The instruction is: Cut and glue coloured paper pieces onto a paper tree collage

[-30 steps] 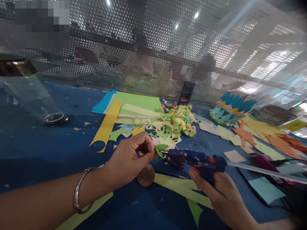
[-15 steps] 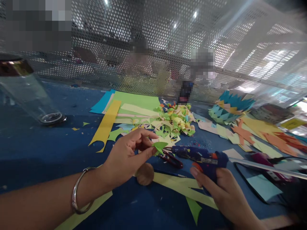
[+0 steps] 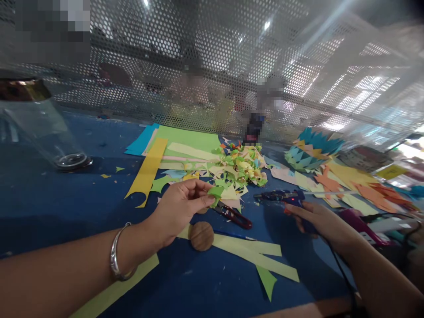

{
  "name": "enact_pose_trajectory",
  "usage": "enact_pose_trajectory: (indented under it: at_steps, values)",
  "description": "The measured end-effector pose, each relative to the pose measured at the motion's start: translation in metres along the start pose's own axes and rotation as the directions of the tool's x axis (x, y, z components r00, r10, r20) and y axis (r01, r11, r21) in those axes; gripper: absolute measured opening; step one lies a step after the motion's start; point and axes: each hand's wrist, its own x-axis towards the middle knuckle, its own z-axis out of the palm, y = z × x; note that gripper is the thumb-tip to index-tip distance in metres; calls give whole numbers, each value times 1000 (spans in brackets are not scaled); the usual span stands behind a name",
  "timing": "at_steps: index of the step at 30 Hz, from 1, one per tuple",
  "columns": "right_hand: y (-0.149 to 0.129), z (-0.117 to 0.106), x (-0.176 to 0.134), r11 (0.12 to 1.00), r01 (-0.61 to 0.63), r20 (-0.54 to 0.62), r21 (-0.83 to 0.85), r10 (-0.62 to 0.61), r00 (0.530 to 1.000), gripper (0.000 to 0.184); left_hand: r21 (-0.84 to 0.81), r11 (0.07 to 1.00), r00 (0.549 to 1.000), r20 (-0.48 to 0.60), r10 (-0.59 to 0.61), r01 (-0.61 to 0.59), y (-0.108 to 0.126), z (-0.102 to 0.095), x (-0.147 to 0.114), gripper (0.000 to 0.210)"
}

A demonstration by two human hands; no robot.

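My left hand pinches a small folded piece of green paper between thumb and fingers. To the right, my right hand is wrapped round the handle of a blue glue gun, its nozzle pointing left, apart from the paper. A clear glue stick sticks out of its back end. Just below the green paper lie dark red thread snips. A round wooden disc and a thin blue pencil-like stick rest on pale yellow-green paper strips nearer me.
Paper scraps are heaped mid-table, beside green sheets and a yellow strip. A clear jar stands left, a blue paper crown-like piece right. Perforated metal closes the back. A cord trails from the gun.
The glue gun has swung away from the green paper, to the right and slightly up, in my right hand. My left hand keeps its pinch and has barely moved.
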Motion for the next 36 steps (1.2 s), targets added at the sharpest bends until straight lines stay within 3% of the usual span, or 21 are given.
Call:
enact_pose_trajectory:
  at_steps: [2,4,6,8,11,15,20,29,36]
  values:
    - [2,-7,5,991,-3,-27,-136,0,1000,57,-25,1000,1000,15,7,-6,-2,0,0,21]
    - [-5,-11,3,920,51,-100,-389,-97,990,56,-51,999,999,30,12,-10,-3,0,0,21]
    - [-22,-9,-7,812,65,-231,-580,-241,943,50,-63,998,999,42,15,-12,-4,0,0,22]
    - [-46,2,-21,775,71,-335,-629,-352,874,44,-52,998,999,45,22,-19,-5,0,1,22]
    - [-88,32,-39,735,424,-121,-529,-560,819,36,-24,999,999,34,34,-33,-4,1,0,22]
    - [-126,70,-42,629,648,78,-430,-689,720,26,-19,999,999,24,43,-42,-3,4,-2,23]
    - [-137,91,-30,578,730,180,-365,-725,664,16,-88,996,999,35,2,2,-4,5,-3,27]
    - [-123,102,-16,564,782,107,-265,-789,605,15,-91,996,998,53,-19,24,-6,3,1,25]
    - [-117,100,-14,519,813,82,-263,-828,555,13,-94,988,987,108,-115,126,0,3,0,15]
